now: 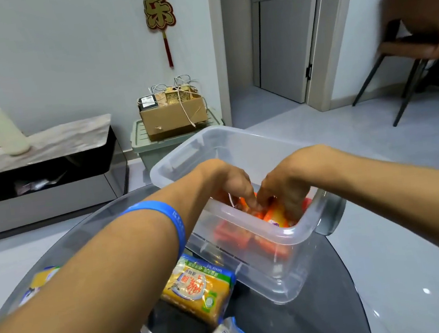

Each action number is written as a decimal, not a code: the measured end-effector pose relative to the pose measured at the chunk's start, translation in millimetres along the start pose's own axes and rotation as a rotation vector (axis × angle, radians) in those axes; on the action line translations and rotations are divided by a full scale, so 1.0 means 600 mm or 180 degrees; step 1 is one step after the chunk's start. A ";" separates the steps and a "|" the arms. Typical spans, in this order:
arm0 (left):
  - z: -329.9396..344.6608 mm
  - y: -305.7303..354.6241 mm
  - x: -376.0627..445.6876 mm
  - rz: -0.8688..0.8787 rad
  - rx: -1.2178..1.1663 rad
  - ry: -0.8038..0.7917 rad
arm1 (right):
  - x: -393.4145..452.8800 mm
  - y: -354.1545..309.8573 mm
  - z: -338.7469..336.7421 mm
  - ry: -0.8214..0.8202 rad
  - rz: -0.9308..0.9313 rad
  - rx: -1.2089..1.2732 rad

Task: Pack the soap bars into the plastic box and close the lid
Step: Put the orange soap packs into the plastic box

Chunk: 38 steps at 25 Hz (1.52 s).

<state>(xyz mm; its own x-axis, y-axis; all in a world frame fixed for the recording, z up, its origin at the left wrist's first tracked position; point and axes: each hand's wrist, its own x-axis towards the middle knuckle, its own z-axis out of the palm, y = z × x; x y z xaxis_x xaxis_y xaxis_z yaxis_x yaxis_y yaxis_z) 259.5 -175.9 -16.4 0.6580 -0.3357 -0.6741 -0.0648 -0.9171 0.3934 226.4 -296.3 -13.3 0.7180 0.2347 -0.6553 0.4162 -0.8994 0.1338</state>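
Both hands in the box

The left hand (232, 184) and right hand (285, 188) reach down into the clear box (286, 238) on the dark round worktop (303, 323), fingers curled together on an orange soap bar (273, 215). More orange bars lie beneath it. Two yellow bars (198, 286) rest on the worktop just beside the box. A blue band (169, 215) circles the left wrist.

1. One head-worn wide-angle view looks forward and down from above the person's forearms.
2. It sits close over the clear plastic box (244, 191) on the round dark glass table (303, 323).
3. Walls and floor lie beyond.
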 end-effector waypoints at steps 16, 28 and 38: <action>0.136 -0.315 -0.390 0.0582 0.0670 0.1993 | -0.235 -0.282 0.042 0.2769 -0.1091 0.1152; 0.269 -0.430 -0.393 -0.0553 0.1800 0.1521 | -0.195 -0.552 0.221 0.1943 -0.0474 0.0271; 0.113 -0.314 -0.484 -0.0373 0.0239 0.2592 | -0.326 -0.298 0.044 0.2664 -0.0882 0.1733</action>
<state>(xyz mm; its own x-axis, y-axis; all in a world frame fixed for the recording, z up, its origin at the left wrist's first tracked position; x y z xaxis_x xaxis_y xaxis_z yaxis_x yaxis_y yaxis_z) 29.9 80.0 62.8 0.9995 -0.0025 -0.0326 0.0070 -0.9581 0.2863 -3.0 -191.4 71.0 0.8801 0.4529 0.1423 0.4668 -0.7708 -0.4336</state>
